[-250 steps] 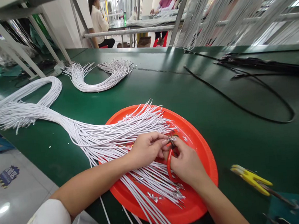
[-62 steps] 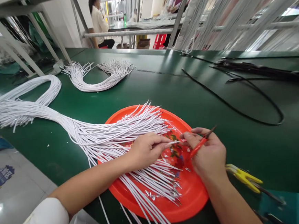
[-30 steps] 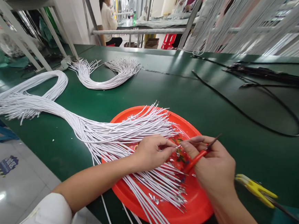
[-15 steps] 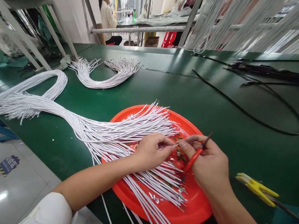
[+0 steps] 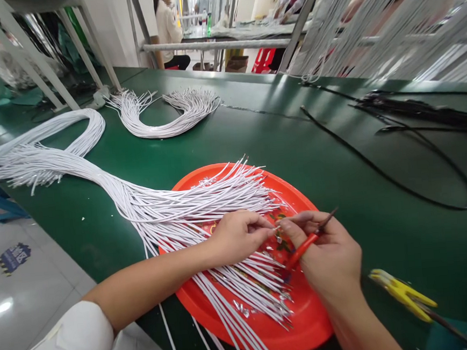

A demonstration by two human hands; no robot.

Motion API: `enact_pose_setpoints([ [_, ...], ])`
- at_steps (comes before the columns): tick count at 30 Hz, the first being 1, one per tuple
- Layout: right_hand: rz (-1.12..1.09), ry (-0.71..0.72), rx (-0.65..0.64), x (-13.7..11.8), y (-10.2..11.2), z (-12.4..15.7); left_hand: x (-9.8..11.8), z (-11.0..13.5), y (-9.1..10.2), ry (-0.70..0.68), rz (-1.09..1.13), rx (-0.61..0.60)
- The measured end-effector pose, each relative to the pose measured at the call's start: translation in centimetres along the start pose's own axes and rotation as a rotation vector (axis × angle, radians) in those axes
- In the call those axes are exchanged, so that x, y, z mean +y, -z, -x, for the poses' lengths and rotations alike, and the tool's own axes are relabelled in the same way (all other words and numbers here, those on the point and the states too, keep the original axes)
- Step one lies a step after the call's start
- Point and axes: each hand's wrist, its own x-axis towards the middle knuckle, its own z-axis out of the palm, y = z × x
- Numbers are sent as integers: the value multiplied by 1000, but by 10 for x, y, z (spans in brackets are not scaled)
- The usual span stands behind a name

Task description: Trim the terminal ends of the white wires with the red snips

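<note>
The thumb and forefinger of the left hand (image 5: 236, 238) are pinched together on a small white wire end (image 5: 276, 229), largely hidden by the fingertips. The right hand (image 5: 331, 259) meets it there, thumb and forefinger closed at the same spot, its other fingers curled around red-handled scissors (image 5: 303, 249). The scissors lie diagonally across the palm, dark point up to the right, away from the left hand, handle slanting down-left over the tray. Around and beneath the left hand, the bundle of white wires (image 5: 166, 202) runs lengthwise from the far left, its cut ends fanning rightward over the red tray (image 5: 310, 333), the lower strands angling toward the viewer. A yellow-handled tool (image 5: 402, 294) rests right of the tray on the green table (image 5: 279, 144). Lettering on the blue floor sticker (image 5: 14, 258) is too blurred to read.
</note>
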Motion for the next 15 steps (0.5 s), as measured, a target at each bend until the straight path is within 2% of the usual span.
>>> enact_pose_setpoints([
  [5, -17, -41, -16, 5, 0, -3, 7, 0, 2, -9, 8, 63],
  [12, -7, -53, 27, -4, -1, 2, 5, -1, 1, 23, 50, 22],
  [15, -3, -32, 8, -8, -1, 4, 1, -1, 1, 7, 38, 2],
])
